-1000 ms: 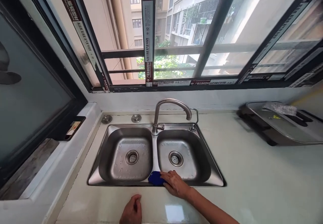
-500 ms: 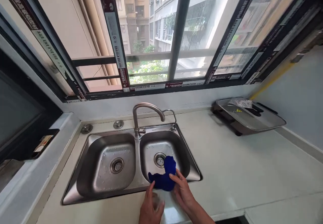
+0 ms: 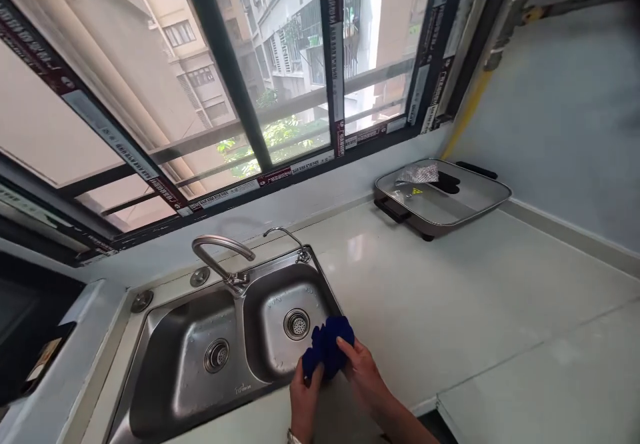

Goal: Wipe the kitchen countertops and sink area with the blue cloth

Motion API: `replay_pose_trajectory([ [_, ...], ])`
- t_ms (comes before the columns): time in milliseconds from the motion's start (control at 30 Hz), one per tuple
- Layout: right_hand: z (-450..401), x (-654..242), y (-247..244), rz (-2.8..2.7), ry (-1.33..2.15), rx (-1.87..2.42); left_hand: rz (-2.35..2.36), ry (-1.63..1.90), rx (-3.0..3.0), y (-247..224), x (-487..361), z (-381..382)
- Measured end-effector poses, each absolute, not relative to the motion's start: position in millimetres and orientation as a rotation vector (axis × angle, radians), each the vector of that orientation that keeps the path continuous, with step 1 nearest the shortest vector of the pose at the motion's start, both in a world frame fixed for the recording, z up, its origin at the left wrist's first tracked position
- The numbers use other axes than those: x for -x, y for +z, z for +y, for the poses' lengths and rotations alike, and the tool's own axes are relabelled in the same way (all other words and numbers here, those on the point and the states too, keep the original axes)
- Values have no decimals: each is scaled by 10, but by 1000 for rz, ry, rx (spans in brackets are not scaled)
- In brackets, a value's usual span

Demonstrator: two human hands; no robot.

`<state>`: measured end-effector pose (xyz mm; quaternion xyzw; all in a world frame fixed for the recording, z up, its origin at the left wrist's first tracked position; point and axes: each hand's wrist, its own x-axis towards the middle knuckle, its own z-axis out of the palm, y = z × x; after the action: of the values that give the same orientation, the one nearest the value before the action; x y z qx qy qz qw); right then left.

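A crumpled dark blue cloth (image 3: 330, 344) is held up between my two hands, over the front right corner of the sink's right basin. My left hand (image 3: 306, 391) pinches its lower left side between thumb and fingers. On the other side, my right hand (image 3: 361, 369) grips it with the thumb on top; the fingers underneath are partly hidden. Behind the cloth lies the steel double sink (image 3: 243, 337), with a few water drops in its basins. The curved faucet (image 3: 223, 247) stands at the sink's back edge.
A thin second spout (image 3: 283, 232) rises at the sink's back right corner. To the right, an electric pan with a glass lid (image 3: 450, 204) sits against the wall on the pale countertop (image 3: 425, 311). Two round metal drain covers (image 3: 200, 276) lie behind the left basin, below the windows.
The view has turned to the right. My left hand has closed on the cloth, which hung looser before and is now more bunched. My right hand still holds it.
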<state>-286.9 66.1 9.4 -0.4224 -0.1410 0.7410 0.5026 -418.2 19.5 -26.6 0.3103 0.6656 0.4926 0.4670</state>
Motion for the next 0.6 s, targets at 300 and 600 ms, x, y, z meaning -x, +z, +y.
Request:
replay_pose_trajectory([
  [300, 756, 2385, 311, -715, 1624, 999, 1770, 1377, -1028, 89, 3892, 226],
  [600, 809, 2201, 228, -796, 1524, 1151, 1906, 1045, -1877, 409, 4056, 445],
])
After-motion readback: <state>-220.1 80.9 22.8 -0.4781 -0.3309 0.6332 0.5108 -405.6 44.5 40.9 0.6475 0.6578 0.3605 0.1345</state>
